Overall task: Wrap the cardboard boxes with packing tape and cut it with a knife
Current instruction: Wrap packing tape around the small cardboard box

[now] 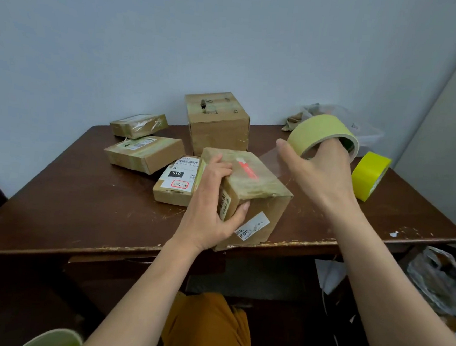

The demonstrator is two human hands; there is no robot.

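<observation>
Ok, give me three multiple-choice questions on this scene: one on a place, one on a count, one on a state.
1. Where is the bright yellow tape roll?
A. On the table, right side
B. On the floor
C. On a box

2. How many cardboard boxes are on the table?
A. Two
B. Five
C. Eight

3. The left hand is:
A. Idle
B. Gripping the near box
C. Holding a knife

Answers: 1 A, it rests by the table's right edge. 2 B, five show. 3 B, its fingers curl round the box; the right hand holds the pale tape roll.
</observation>
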